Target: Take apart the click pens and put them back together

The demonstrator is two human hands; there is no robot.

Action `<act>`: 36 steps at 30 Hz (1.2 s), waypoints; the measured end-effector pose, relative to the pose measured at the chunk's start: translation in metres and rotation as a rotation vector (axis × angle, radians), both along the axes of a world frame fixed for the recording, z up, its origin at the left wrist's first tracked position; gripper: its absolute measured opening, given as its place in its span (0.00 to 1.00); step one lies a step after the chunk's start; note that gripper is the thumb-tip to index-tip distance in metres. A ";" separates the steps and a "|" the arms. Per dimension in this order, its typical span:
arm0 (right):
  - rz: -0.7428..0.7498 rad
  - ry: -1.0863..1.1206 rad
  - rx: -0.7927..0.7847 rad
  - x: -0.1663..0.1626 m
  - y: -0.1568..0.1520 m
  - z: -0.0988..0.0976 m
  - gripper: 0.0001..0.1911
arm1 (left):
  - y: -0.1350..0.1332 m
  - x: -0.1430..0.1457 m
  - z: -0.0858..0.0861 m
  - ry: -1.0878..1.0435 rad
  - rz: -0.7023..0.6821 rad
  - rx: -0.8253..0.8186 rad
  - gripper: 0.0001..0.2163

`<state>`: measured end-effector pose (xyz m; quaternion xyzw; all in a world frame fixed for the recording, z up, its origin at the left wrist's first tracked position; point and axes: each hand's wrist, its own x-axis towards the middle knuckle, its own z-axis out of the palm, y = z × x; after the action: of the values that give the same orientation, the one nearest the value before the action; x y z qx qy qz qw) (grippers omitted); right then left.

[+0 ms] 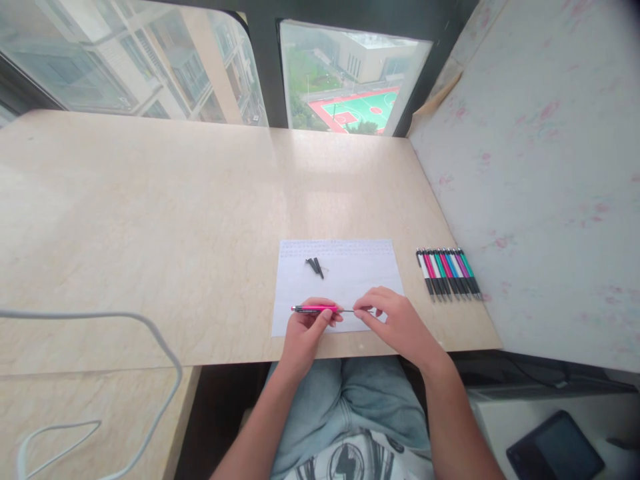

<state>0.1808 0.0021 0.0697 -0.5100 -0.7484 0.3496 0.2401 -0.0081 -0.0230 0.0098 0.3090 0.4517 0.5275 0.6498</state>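
My left hand (306, 328) is closed round a pink pen barrel (315, 309) that lies level over the near edge of a white sheet of paper (350, 277). A thin refill (347, 311) sticks out of the barrel's right end. My right hand (393, 319) pinches that refill's far end between thumb and fingers. Two small black pen parts (315, 266) lie on the paper, farther from me than my hands.
Several pens (449, 272) of different colours lie in a row on the beige table (150, 220), right of the paper. A white cable (150, 333) loops across the near left. A dark tablet (555, 447) lies low at the right. Windows are beyond the table's far edge.
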 end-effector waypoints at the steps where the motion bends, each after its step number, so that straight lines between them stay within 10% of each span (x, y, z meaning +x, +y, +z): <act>1: 0.003 -0.006 -0.005 0.002 -0.001 0.000 0.08 | 0.000 0.000 0.000 -0.013 0.009 -0.004 0.08; 20: -0.427 -0.095 0.133 -0.002 0.001 -0.055 0.08 | 0.005 -0.007 -0.006 -0.286 0.103 -0.105 0.09; 36: -0.500 0.098 0.009 -0.047 0.025 -0.050 0.10 | 0.003 -0.001 0.000 -0.133 0.053 -0.026 0.07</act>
<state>0.1334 0.0272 0.0194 -0.6605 -0.5881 0.3003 0.3572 -0.0094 -0.0204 0.0097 0.2527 0.4222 0.5580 0.6682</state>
